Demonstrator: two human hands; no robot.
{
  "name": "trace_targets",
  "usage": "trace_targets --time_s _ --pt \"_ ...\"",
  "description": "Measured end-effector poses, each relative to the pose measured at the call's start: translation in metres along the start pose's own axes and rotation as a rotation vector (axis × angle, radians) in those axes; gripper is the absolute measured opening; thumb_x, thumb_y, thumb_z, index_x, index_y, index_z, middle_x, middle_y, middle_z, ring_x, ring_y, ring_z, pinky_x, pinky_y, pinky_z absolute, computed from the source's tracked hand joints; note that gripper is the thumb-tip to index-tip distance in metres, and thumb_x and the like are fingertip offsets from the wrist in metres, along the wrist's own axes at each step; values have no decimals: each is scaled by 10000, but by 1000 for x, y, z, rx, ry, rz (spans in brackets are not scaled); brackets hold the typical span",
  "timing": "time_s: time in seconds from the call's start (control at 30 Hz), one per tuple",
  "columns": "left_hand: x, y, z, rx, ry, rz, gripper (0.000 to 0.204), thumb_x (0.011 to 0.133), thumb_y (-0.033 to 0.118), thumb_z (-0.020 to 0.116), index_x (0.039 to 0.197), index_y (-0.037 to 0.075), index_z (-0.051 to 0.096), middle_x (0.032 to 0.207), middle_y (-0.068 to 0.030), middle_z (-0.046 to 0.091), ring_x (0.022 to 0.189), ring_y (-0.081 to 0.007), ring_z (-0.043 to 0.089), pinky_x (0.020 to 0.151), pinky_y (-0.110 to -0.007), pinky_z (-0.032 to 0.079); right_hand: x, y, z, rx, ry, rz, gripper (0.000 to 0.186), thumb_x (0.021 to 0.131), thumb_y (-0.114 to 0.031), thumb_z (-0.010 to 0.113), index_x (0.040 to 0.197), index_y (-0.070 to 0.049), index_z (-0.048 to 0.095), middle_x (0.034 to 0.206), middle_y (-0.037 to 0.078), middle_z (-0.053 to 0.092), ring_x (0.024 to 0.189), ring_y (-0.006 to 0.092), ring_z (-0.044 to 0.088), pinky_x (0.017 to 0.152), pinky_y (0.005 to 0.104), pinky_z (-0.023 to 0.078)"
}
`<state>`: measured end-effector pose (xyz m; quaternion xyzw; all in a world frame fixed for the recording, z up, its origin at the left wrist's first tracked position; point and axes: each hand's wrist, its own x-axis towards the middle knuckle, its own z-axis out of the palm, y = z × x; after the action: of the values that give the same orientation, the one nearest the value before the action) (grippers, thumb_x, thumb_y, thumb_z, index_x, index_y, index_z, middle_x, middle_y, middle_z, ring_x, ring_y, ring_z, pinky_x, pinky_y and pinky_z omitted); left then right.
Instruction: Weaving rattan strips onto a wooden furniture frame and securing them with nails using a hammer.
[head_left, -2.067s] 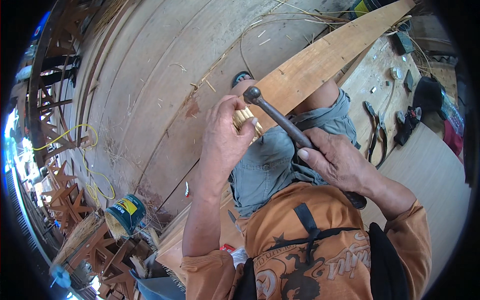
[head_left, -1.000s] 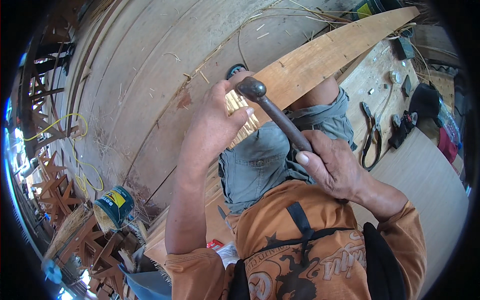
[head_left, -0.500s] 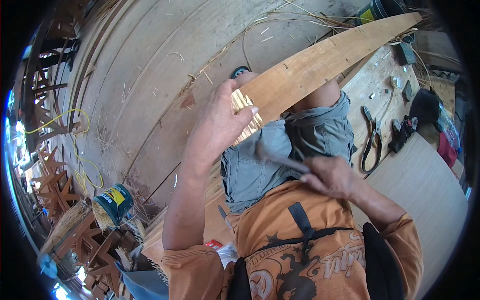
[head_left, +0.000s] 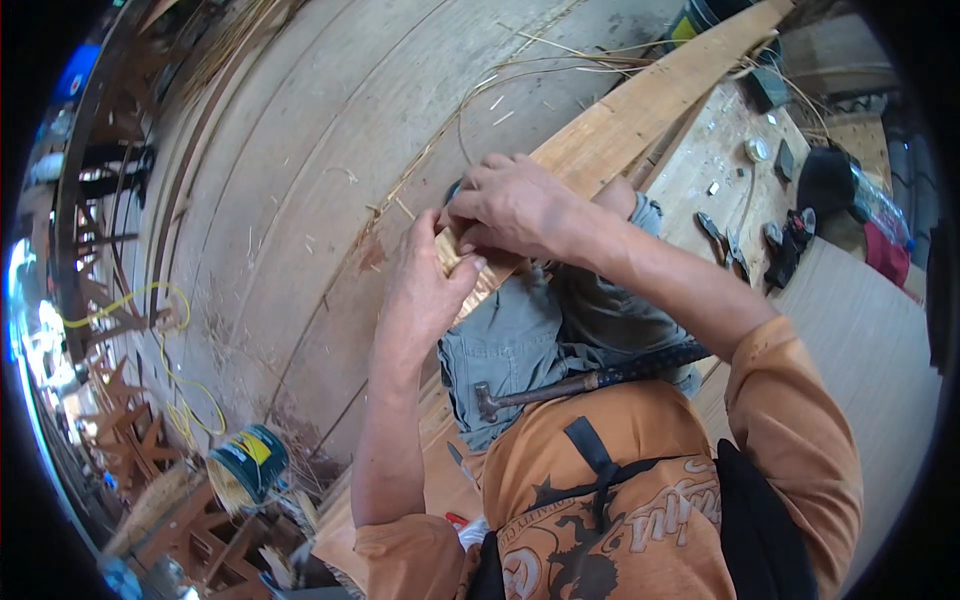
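Note:
A long wooden board (head_left: 640,118) slants from beside my lap up to the far right. At its near end is a pale bundle of flat woven strips (head_left: 482,296), partly covered by my hands. My left hand (head_left: 422,285) grips this woven piece, thumb on top and fingers behind it. Over the board's end, my right hand (head_left: 520,208) has its fingers curled and pinched together at the woven piece's upper edge; what lies between the fingertips is hidden. Across my lap rests a hammer (head_left: 550,390), its head to the left, touched by neither hand.
Pliers (head_left: 722,245), a small round container (head_left: 757,150) and dark blocks lie on the wooden bench (head_left: 690,175) at right. A dark green bucket (head_left: 248,465) stands at lower left near wooden star shapes (head_left: 125,425). Yellow cord (head_left: 178,375) and loose strips lie on the floor.
My right hand has let go of the hammer, which now lies on my lap, and has moved up to the woven piece beside my left hand. The view has shifted slightly.

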<state>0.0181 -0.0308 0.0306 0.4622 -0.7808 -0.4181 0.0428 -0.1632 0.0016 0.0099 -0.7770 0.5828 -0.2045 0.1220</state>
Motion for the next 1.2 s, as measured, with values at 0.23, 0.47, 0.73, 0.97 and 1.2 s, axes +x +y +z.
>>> trace_targets --time_s 0.23,0.47,0.73,0.97,1.2 --pt "-2 12 1 -25 -19 -19 608 833 100 632 1350 -39 343 1300 -231 478 1201 -300 490 1023 -360 376 -47 121 -86 36 840 622 265 924 -193 578 1168 -88 570 1022 165 652 957 259 638 821 292 502" --pt "-12 26 2 15 55 -49 589 837 80 605 1357 -30 352 1358 -221 412 1277 -323 407 1066 -380 319 -187 77 -37 132 399 740 154 868 -172 598 926 -30 593 835 154 578 844 355 578 750 434 471" --pt "-13 38 9 123 138 -24 548 804 44 612 1307 -14 404 1324 -212 424 1204 -332 466 1027 -403 361 -330 171 -15 1 618 1242 197 866 -186 574 969 -30 635 948 178 640 920 331 613 814 393 473" --pt "-13 37 9 -89 108 -130 529 831 63 591 1317 -38 410 1275 -166 487 1171 -251 484 1021 -344 357 -323 229 3 11 572 1298 198 863 -210 586 983 -61 638 964 167 647 940 337 611 826 398 472" --pt "-12 27 9 -96 100 -109 535 827 75 600 1312 -37 404 1252 -161 493 1151 -247 489 1008 -345 368 -291 253 9 -136 558 1355 182 845 -223 599 963 -96 656 1032 184 618 983 362 592 836 427 475"
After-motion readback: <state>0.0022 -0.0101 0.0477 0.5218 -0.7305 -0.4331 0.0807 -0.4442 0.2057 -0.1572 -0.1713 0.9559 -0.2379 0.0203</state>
